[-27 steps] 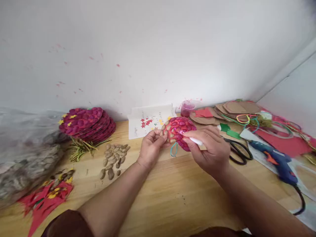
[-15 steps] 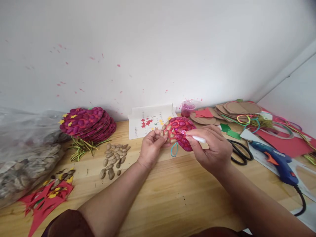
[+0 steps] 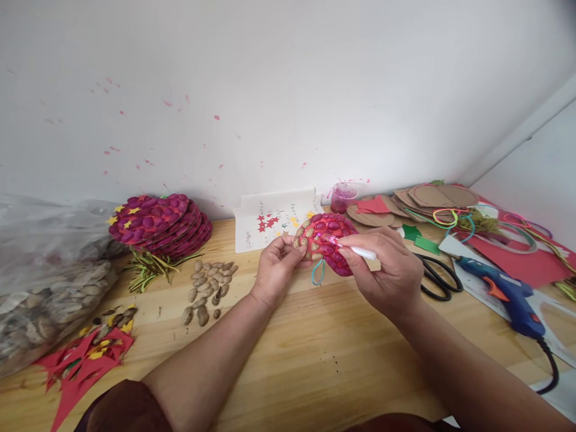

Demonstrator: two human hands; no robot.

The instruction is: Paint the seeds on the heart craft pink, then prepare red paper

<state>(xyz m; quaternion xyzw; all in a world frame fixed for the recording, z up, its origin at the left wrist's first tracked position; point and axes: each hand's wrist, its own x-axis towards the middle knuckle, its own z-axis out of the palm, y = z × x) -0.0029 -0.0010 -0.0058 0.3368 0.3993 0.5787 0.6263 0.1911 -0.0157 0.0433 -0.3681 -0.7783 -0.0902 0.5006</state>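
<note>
My left hand [image 3: 282, 264] grips the left edge of a red disc [image 3: 335, 225] covered with glued-on peanuts. Most of its peanuts are painted magenta, while those near my left fingers are bare tan. From the disc's lower edge hangs a teal string loop [image 3: 318, 273]. In my right hand [image 3: 387, 270] is a white-handled paintbrush [image 3: 363, 253], its tip against the painted peanuts in the middle of the disc. A plastic cup of magenta paint [image 3: 342, 198] stands just behind the disc.
Left lie loose peanuts [image 3: 209, 285], stacked magenta discs [image 3: 153, 222], red paper scraps [image 3: 90, 357] and a plastic bag of peanuts [image 3: 45, 312]. Behind is a sheet with paper stars [image 3: 252, 240]. Right are cardboard pieces [image 3: 432, 198], scissors [image 3: 438, 279] and a corded blue glue gun [image 3: 508, 297].
Both hands keep their hold on the disc and the paintbrush. The brush has barely shifted; its tip stays on nearly the same spot.
</note>
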